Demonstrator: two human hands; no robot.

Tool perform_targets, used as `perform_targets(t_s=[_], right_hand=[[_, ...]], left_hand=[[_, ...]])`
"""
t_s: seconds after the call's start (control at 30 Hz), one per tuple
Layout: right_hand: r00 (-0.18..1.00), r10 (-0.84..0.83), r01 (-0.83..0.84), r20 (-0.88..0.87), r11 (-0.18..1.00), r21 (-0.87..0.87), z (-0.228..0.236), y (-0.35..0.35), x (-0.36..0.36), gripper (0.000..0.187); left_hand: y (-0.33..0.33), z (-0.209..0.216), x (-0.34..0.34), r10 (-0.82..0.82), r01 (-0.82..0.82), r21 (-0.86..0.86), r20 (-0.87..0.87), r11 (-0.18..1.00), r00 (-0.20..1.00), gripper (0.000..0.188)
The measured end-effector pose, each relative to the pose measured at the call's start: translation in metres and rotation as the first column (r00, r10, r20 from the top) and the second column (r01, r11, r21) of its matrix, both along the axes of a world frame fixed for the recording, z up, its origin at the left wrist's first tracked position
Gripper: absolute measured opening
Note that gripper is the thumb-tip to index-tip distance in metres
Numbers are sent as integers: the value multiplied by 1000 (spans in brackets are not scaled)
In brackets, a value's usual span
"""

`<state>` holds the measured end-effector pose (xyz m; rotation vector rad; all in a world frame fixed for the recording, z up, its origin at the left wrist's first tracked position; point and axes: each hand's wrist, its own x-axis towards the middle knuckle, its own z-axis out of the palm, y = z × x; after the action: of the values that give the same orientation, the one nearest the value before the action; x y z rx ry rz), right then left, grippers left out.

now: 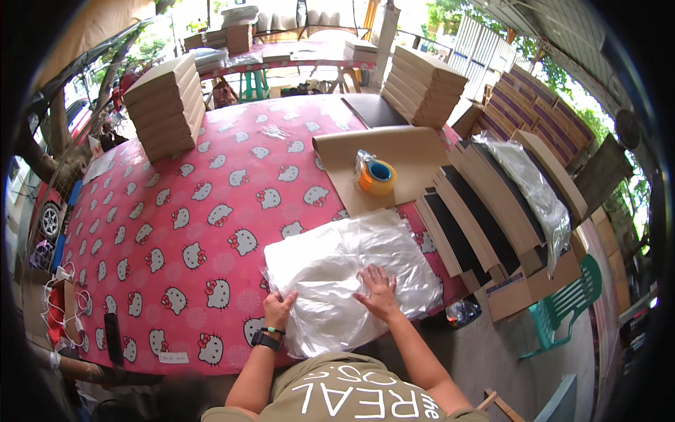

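Note:
A flat stack of clear, whitish plastic sheets or bags (330, 253) lies in front of me at the near edge of the table, its surface creased and shiny. My right hand (380, 292) is open and presses flat on the plastic, fingers spread. At the stack's left edge rests my left hand (280, 309), its thumb apart from the fingers and touching the plastic; the fingers are partly hidden. A dark watch and a beaded bracelet are on the left wrist. Beyond the stack, a tape roll in an orange-yellow dispenser (377, 178) stands on brown kraft paper (415, 151).
A pink cat-patterned cover (211, 232) spreads over the table. Stacks of brown-wrapped packages stand at the far left (165, 105) and far right (425, 84). Black-and-brown flat boxes (485, 204) lean in rows on the right, near a green plastic chair (569, 302).

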<state>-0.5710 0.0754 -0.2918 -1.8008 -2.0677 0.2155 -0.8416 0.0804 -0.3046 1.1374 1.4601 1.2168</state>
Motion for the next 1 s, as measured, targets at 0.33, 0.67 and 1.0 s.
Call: perform_targets(t_s=[0.33,0.67,1.0], right_hand=[[802,-598,597,-8,800,63,-18,24,109,64],[771,-546,416,-328,821,-391,-16,49,145,56],[926,-317,227,-206,902,-368,12,98,98,45]], left_hand=[[-1,-5,-13,-39,39,-52,11,998,999,19],[-22,-9,24,46,-48,-28,-83,998,995,29],[-80,25,85,227,-253,58,282,966,932,36]])
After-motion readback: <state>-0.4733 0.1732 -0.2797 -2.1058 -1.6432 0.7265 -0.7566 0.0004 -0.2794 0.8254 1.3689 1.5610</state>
